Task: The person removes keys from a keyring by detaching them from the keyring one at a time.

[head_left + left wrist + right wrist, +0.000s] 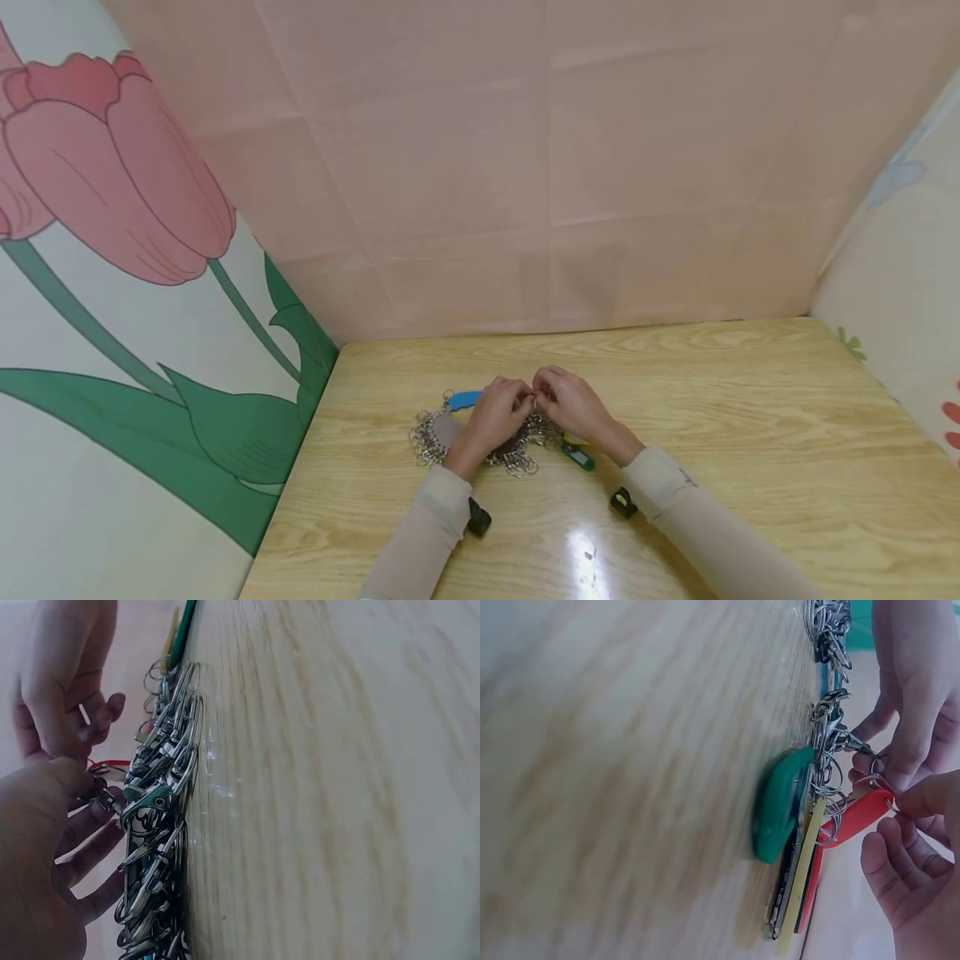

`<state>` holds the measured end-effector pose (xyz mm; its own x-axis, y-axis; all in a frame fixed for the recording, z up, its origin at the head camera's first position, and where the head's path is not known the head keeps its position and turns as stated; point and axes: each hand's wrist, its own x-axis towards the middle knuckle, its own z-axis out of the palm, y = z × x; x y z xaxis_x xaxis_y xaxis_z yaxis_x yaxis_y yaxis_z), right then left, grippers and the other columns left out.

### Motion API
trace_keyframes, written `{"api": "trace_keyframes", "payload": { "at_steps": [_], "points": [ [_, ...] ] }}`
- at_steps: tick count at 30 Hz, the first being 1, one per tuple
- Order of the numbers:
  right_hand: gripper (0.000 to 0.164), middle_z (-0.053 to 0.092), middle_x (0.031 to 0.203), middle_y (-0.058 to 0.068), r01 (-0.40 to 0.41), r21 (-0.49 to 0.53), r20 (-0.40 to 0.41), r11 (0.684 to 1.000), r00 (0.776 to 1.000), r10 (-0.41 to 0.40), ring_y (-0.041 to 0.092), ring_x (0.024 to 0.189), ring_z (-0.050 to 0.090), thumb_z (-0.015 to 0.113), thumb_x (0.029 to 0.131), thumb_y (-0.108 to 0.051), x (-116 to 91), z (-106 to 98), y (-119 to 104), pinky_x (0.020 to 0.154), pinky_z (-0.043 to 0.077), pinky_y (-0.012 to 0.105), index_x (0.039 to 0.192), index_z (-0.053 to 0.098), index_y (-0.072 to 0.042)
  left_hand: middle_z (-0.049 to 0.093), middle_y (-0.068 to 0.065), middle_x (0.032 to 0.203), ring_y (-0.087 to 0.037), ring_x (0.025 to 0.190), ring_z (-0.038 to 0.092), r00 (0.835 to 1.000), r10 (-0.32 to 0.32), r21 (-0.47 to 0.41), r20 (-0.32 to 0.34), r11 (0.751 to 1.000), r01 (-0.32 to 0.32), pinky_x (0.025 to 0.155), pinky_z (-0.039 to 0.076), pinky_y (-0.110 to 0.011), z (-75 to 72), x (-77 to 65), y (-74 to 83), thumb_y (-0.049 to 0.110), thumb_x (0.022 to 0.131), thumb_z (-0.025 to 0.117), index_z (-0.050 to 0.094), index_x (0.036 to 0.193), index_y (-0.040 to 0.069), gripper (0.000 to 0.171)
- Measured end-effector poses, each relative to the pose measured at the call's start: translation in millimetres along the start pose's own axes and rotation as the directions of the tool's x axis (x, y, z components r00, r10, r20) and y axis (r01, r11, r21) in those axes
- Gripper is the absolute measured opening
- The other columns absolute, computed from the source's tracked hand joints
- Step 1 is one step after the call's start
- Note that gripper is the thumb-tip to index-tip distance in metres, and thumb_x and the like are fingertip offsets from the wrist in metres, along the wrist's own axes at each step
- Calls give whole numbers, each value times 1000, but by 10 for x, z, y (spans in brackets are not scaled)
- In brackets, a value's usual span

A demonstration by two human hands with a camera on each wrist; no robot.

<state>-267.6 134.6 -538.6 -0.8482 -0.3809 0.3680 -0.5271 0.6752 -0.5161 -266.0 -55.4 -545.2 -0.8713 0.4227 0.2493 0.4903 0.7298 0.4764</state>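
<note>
Both hands meet over a bunch of metal key-ring clasps [517, 461] lying on the table. My left hand [495, 417] pinches a small metal clasp [852, 741] at the bunch's edge, its other fingers spread behind. Close against it, my right hand [576, 408] holds the split ring of a red key tag [862, 816] between thumb and forefinger. The tag hangs beside the clasp in the right wrist view. Below it lie a green key tag [781, 806] and a yellow tag [804, 877]. In the head view, the hands hide the pinched parts.
A blue piece [463, 401] lies at the back of the bunch, with a greyish flat part [446, 429] among the clasps. Black wrist-camera parts [622, 502] show by the cuffs. Walls border the wooden table [750, 417] at the back and sides.
</note>
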Motion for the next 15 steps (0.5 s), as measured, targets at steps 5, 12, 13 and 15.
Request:
{"api": "trace_keyframes", "payload": {
  "at_steps": [5, 12, 13, 15],
  "points": [
    [6, 67, 93, -1, -41, 40, 5, 998, 999, 40, 8, 78, 59, 70, 99, -7, -9, 2, 1, 68, 51, 29, 101, 68, -13, 74, 5, 98, -12, 92, 59, 1000, 2, -4, -2, 1000, -2, 78, 52, -27, -5, -4, -4, 28, 110, 61, 79, 109, 18, 20],
    [4, 68, 93, 0, -100, 88, 29, 991, 995, 97, 10, 76, 58, 65, 104, -11, -4, -4, -8, 68, 49, 29, 102, 68, -9, 75, 5, 101, -11, 93, 60, 1000, -5, -21, -3, 1000, 5, 78, 52, -27, -9, -6, -5, 29, 110, 61, 78, 111, 19, 19],
    [4, 68, 93, 0, -108, 96, 32, 990, 994, 105, 10, 76, 58, 65, 104, -10, -4, -3, -8, 68, 49, 29, 102, 68, -9, 75, 5, 101, -11, 93, 60, 1000, -6, -25, -5, 1000, 6, 79, 52, -27, -5, -4, -8, 28, 110, 61, 78, 111, 19, 19],
    [4, 68, 92, 0, -123, 113, 35, 986, 992, 120, 11, 75, 57, 64, 104, -11, -2, -3, -10, 67, 49, 29, 102, 68, -10, 76, 5, 102, -11, 94, 60, 1000, -10, -28, -7, 1000, 9, 79, 52, -27, 2, -1, -17, 28, 110, 61, 78, 111, 19, 19]
  ]
}}
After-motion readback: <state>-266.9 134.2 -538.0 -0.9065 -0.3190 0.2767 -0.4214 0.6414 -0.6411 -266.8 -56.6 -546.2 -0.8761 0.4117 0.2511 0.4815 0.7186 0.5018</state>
